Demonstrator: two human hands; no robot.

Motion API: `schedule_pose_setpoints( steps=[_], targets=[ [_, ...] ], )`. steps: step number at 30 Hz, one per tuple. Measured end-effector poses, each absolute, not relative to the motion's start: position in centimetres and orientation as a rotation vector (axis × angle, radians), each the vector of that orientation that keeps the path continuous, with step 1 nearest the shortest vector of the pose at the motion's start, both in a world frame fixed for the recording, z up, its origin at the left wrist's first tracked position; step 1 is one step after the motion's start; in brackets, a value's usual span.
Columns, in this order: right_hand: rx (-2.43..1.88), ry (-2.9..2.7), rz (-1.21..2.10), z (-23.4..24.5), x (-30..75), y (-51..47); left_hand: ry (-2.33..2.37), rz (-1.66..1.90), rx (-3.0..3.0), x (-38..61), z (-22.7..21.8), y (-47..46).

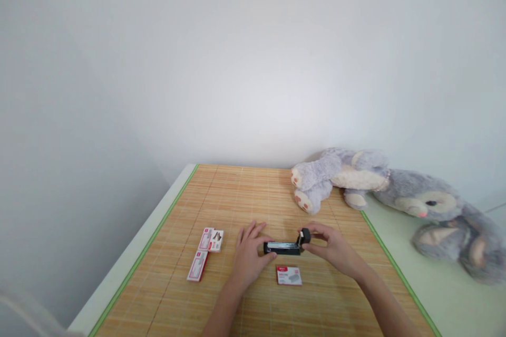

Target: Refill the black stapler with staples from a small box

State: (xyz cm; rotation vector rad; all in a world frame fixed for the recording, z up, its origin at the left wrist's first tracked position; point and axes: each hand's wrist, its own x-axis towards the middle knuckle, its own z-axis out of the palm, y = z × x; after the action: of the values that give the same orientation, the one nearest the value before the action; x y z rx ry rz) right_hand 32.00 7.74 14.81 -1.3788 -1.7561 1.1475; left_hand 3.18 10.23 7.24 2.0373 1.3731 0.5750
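Observation:
A black stapler point(285, 246) lies opened out on the bamboo mat point(221, 194). My left hand point(248, 257) rests on the mat at the stapler's left end, thumb against it and fingers spread. My right hand point(330, 244) pinches the stapler's raised black end on the right. A small staple box point(289, 275) lies just in front of the stapler, between my forearms.
Two more staple boxes point(211, 240) lie to the left, one open, with a third point(197, 265) nearer me. A grey plush rabbit point(379, 189) sprawls at the mat's back right corner and onto the pale green table point(399, 231). White walls stand behind and at the left.

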Motion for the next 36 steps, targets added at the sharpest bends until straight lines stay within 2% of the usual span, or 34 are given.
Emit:
schedule_pose_setpoints(
  steps=[5, 11, 19, 27, 36],
  targets=[
    [-1.355, -1.917, 1.034, 15.5, 27.7, 8.8, 1.349, 0.602, 2.07, 3.1, 7.5, 9.9],
    [-1.473, -2.149, 0.866, 13.9, 24.9, 9.5, 1.339, 0.64, 2.076, 3.2, 7.4, 10.1],
    [-1.482, -2.091, 0.849, 12.6, 25.3, 9.3, 1.46, 0.825, 2.002, 2.5, 9.0, 7.1],
    [-1.493, -1.928, 0.925, 11.9, 26.6, 9.5, 0.834, 0.366, 2.279, 5.3, 12.2, 3.4],
    [-1.532, -1.618, 1.074, 9.3, 28.4, 8.3, 1.155, 0.412, 2.203, 3.9, 11.1, 6.5]
  ],
)
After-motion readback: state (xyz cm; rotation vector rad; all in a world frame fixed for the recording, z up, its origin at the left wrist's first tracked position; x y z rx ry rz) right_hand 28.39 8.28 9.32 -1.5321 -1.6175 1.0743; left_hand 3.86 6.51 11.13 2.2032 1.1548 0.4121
